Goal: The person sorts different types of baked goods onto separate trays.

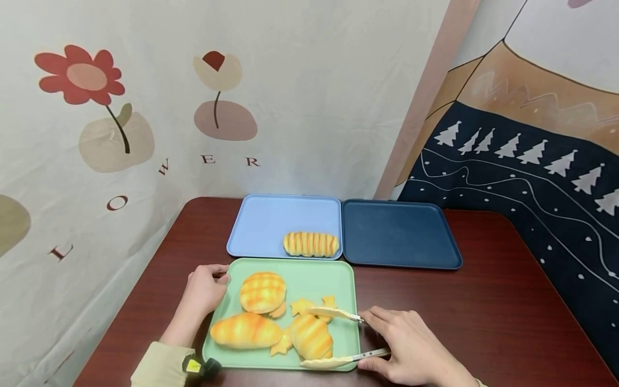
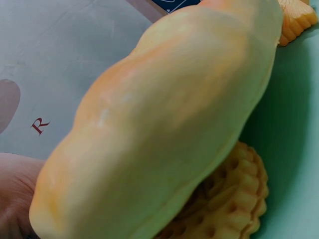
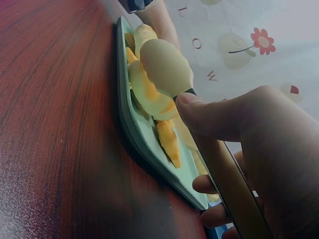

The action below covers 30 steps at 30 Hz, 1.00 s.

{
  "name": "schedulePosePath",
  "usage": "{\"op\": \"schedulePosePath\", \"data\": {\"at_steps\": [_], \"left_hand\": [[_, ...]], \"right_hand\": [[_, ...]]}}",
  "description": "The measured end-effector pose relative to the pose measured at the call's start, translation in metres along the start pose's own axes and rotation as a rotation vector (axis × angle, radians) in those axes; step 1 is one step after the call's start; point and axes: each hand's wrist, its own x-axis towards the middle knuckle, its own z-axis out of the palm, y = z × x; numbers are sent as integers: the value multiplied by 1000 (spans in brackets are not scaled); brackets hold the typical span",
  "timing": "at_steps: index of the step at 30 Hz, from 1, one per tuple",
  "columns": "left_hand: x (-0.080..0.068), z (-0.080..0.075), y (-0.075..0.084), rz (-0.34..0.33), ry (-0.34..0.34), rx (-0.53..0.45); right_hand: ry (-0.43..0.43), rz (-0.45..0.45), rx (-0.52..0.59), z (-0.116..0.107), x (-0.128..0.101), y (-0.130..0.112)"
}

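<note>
A green tray (image 1: 280, 360) bears several toy breads. My left hand (image 1: 208, 290) grips its left rim near the far corner. In my right hand (image 1: 406, 344) is a pair of tongs (image 1: 369, 353) with cream tips, pinched between thumb and fingers. The spread tips lie on either side of a striped, rounded bread (image 1: 311, 337), one beyond it and one at its near end. To its left are a long bread roll (image 1: 246, 330) and a round bun with a grid pattern (image 1: 263, 292). The long roll fills much of the left wrist view.
Star-shaped cookies (image 1: 281, 344) lie among the breads. Behind the green tray stand a light blue tray (image 1: 266, 215), with a ridged bread (image 1: 311, 244) at its near right corner, and a dark blue tray (image 1: 401, 234). All sit on a brown table (image 1: 483, 306) against printed curtains.
</note>
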Motion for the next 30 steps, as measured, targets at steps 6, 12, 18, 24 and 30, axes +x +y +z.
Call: {"op": "schedulePosePath", "data": {"at_steps": [6,12,18,24,30], "left_hand": [[0,0,1,-2,-1,-4],[1,0,1,-4,-1,-1],[1,0,0,-5,-5,3],[1,0,-1,-6,-6,3],[2,0,0,-6,-7,7]], "right_hand": [[32,-45,13,1,0,1],[69,-84,4,0,0,2],[69,-83,24,-3,1,2],[67,-74,34,-10,3,3],[115,-99,0,-21,8,5]]}}
